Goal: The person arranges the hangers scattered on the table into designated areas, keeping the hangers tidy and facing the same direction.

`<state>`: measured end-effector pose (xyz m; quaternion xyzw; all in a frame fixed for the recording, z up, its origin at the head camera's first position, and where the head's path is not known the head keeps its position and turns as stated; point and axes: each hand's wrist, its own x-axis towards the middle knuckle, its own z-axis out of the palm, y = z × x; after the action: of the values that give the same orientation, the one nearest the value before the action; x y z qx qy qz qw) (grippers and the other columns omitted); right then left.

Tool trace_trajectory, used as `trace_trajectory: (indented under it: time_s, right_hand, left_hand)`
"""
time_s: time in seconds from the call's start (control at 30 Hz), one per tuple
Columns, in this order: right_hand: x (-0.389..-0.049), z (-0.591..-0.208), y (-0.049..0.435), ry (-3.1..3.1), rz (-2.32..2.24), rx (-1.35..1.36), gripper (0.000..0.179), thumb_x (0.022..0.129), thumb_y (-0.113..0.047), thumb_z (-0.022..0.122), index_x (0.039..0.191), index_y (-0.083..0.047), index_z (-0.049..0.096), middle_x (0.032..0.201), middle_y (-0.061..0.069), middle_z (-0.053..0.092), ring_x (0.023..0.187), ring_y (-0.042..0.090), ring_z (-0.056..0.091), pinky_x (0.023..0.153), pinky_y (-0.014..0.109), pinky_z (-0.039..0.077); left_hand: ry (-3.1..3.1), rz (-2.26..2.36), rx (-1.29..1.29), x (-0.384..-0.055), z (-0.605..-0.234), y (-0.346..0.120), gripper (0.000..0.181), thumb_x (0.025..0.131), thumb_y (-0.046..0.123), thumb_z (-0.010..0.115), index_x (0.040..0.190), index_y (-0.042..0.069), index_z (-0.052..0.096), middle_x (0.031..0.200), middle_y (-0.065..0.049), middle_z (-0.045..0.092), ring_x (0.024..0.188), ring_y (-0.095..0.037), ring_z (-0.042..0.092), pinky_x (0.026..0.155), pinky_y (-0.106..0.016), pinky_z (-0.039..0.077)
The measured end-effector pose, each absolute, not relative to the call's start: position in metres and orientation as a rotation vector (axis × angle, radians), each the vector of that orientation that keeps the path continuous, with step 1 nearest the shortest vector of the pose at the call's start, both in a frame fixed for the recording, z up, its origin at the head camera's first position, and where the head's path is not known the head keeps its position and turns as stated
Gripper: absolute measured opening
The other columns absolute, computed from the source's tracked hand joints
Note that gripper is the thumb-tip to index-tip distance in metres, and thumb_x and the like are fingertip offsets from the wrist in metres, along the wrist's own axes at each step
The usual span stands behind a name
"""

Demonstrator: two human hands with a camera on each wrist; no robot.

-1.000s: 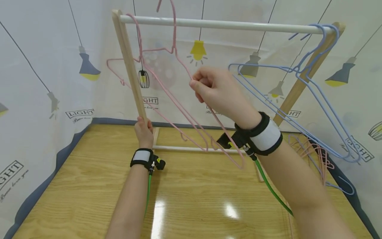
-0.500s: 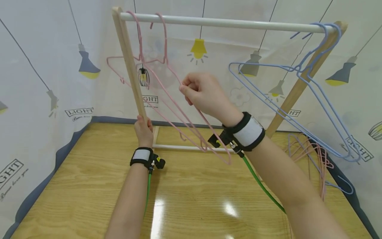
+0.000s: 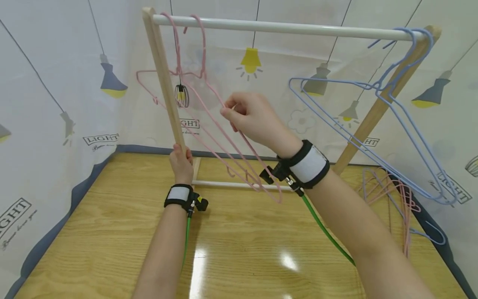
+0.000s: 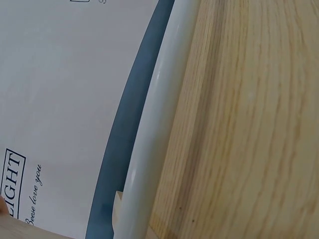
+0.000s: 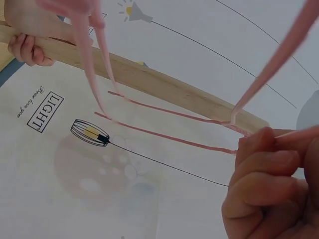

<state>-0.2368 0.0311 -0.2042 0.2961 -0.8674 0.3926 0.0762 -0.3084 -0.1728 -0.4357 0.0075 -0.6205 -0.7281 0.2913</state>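
Note:
My left hand (image 3: pixel 181 165) grips the lower part of the wooden left post (image 3: pixel 163 70) of a clothes rack. The right hand (image 3: pixel 248 117) pinches the sloping shoulder of a pink clothes hanger (image 3: pixel 203 52), whose hook passes over the white top rail (image 3: pixel 284 28). Left of it, close to the post, hangs another pink hanger (image 3: pixel 178 45). In the right wrist view, the right fingers (image 5: pixel 259 169) hold the hanger's wire, and the left hand (image 5: pixel 30 50) shows on the post. The left wrist view shows mainly the white lower bar (image 4: pixel 154 119); the left hand is almost wholly outside it.
Two blue hangers (image 3: pixel 413 43) hang together at the rail's right end, beside the right post (image 3: pixel 373 112). Several pink and blue hangers (image 3: pixel 405 199) lie piled on the wooden table (image 3: pixel 239 245) at right. A printed cloth (image 3: pixel 213 62) stands behind the rack.
The right hand has moved left and brought the pink hanger down, its hook going from above the rail to over it, then slightly further left. The left hand stays on the post.

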Motion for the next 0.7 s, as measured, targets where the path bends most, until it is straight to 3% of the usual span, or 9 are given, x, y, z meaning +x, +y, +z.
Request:
trace_trajectory:
  time_s: [0.27,0.47,0.7]
  right_hand:
    - [-0.235,-0.211,0.042,-2.595,1.177,0.905,0.020,0.100,-0.022,0.056,0.090,-0.006,0.065,0.059,0.007,0.054,0.046,0.021,0.039,0.052,0.029,0.030]
    - [-0.225,-0.219,0.059,-2.624,1.192,0.938,0.022,0.100,-0.023,0.055,0.088,-0.007,0.064,0.060,0.007,0.053,0.046,0.021,0.036,0.053,0.031,0.030]
    - [-0.206,-0.227,0.082,-2.688,1.105,0.918,0.017,0.099,-0.022,0.057,0.100,-0.009,0.066,0.060,0.003,0.051,0.050,0.019,0.041,0.055,0.032,0.034]
  left_hand:
    - [-1.629,-1.944,0.061,-0.309,-0.434,-0.169,0.084,0.064,0.093,0.037,0.059,0.009,0.045,0.047,0.005,0.033,0.037,-0.004,0.028,0.037,-0.020,0.020]
    - [-1.631,-1.946,0.065,-0.311,-0.437,-0.170,0.084,0.064,0.093,0.037,0.059,0.010,0.045,0.047,0.005,0.033,0.037,-0.005,0.028,0.037,-0.020,0.020]
    - [-1.641,-1.950,0.055,-0.313,-0.440,-0.172,0.085,0.065,0.092,0.039,0.060,0.008,0.046,0.047,0.006,0.034,0.038,-0.005,0.028,0.037,-0.021,0.020]
